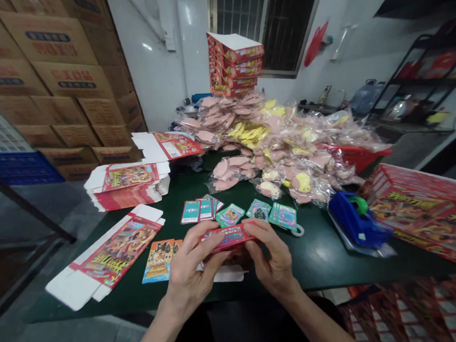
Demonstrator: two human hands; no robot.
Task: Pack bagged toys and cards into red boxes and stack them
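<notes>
A red printed cardboard box [230,237] is held between both hands above the near edge of the dark green table [310,249]. My left hand [194,262] grips its left end, fingers on top and thumb below. At the right end, my right hand [270,252] pinches it the same way. A white flap [229,273] sticks out beneath the box. Just beyond lie teal cards [191,211] and green round-patterned cards [283,215]. Beside my left hand rests an orange and blue card packet [156,261]. An unfolded red carton [119,249] lies further left.
Flattened red cartons [128,177] are stacked at the left. Bagged pink and yellow pieces [265,136] heap up at the back, with stacked red boxes [234,64] behind. A blue tape dispenser [356,221] and finished-looking red boxes [423,212] stand right. Brown cartons [57,42] fill the left wall.
</notes>
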